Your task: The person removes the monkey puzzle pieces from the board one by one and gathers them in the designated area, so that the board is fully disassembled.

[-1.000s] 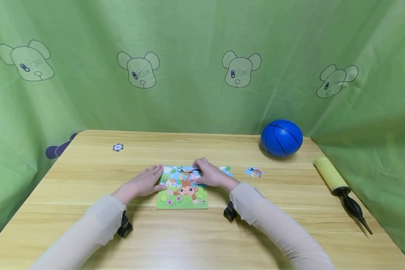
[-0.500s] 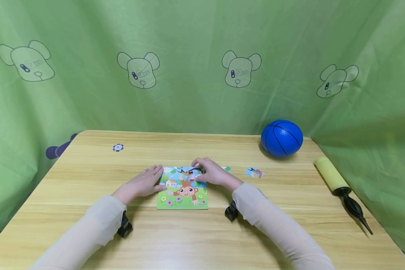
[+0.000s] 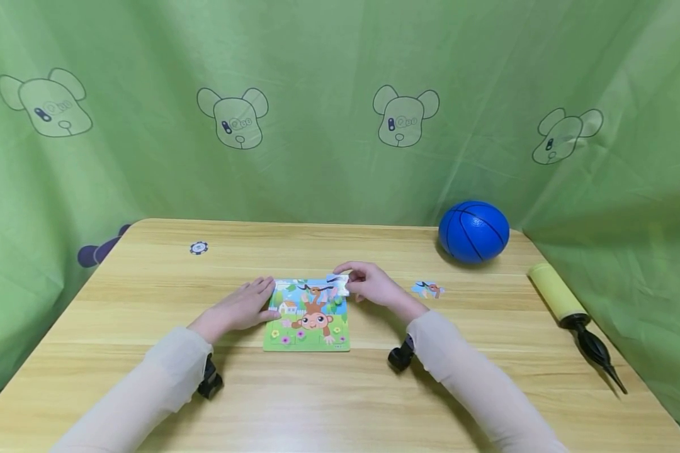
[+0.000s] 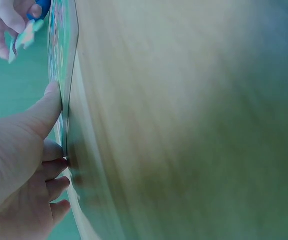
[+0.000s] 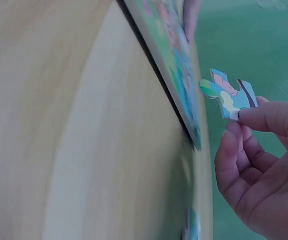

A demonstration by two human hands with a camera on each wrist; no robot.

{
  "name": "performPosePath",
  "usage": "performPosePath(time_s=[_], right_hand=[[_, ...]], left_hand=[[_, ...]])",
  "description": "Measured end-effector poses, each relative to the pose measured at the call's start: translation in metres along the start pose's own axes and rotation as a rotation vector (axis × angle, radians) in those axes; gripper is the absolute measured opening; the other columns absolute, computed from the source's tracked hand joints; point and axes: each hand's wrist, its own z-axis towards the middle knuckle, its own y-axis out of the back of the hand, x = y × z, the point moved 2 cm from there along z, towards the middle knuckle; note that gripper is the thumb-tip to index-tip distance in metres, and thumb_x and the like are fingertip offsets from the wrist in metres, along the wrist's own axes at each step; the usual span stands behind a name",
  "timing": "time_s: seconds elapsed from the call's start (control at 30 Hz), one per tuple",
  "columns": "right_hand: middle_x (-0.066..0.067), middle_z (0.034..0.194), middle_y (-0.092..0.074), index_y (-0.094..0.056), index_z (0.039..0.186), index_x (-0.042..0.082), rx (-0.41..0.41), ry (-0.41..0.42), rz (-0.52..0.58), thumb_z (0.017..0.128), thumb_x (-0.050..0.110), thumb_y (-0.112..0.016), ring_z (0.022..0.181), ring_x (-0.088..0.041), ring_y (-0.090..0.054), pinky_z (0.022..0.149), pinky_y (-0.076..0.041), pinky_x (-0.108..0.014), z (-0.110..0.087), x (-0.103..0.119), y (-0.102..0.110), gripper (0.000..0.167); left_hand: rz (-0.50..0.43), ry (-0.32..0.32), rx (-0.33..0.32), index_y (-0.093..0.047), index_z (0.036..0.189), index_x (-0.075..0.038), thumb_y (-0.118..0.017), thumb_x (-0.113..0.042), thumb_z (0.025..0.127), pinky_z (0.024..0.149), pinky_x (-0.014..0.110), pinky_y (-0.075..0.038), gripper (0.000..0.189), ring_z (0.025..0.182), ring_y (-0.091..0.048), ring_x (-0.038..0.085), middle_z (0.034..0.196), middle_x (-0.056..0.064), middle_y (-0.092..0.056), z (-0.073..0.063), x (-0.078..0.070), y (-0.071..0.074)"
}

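Puzzle piece raised over upper-right corner of monkey jigsaw, mid-frame in head view. Right hand: pinching it, thumb against fingers. Left hand: fingers extended on jigsaw's left edge, holding nothing. Risk: edge pinch slips, piece drops; unsteadied jigsaw skids. Right-wrist view: green tab points left, long axis near horizontal.

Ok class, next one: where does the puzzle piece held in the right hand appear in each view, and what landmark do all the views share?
Head: the puzzle piece is below the picture's centre, pinched by the right hand.
Left wrist: the puzzle piece is near the upper left corner.
Right wrist: the puzzle piece is right of centre, slightly above mid-height.
Shared landmark: the puzzle board.
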Motion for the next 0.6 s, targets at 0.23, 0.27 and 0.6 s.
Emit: performPosePath(time_s=[0.23, 0.27, 0.6], right_hand=[[-0.015, 0.093, -0.050, -0.051, 0.125, 0.000, -0.079, -0.054, 0.050, 0.086, -0.002, -0.056, 0.072, -0.029, -0.055, 0.061, -0.054, -0.042, -0.027, -0.008, 0.035, 0.039], [-0.015, 0.094, -0.051, -0.050, 0.124, -0.002, -0.091, -0.056, 0.061, 0.086, -0.003, -0.057, 0.072, -0.028, -0.056, 0.061, -0.055, -0.041, -0.031, -0.012, 0.040, 0.038], [-0.013, 0.091, -0.054, -0.045, 0.112, -0.013, -0.225, -0.095, 0.101, 0.086, -0.004, -0.057, 0.071, -0.017, -0.056, 0.061, -0.055, -0.035, -0.080, -0.037, 0.100, 0.030]], left_hand=[[-0.007, 0.000, -0.006, -0.021, 0.142, 0.007, -0.048, -0.043, 0.093, 0.109, 0.048, -0.012, 0.075, 0.135, -0.014, 0.038, 0.148, 0.023, -0.016, 0.000, 0.000, 0.000], [-0.007, -0.001, -0.006, -0.021, 0.142, 0.007, -0.048, -0.042, 0.093, 0.109, 0.048, -0.012, 0.075, 0.135, -0.014, 0.038, 0.148, 0.023, -0.016, 0.000, 0.000, 0.000], [-0.009, -0.006, -0.003, -0.021, 0.141, 0.009, -0.048, -0.042, 0.093, 0.109, 0.049, -0.012, 0.075, 0.134, -0.014, 0.039, 0.147, 0.025, -0.017, -0.001, -0.001, 0.001]])
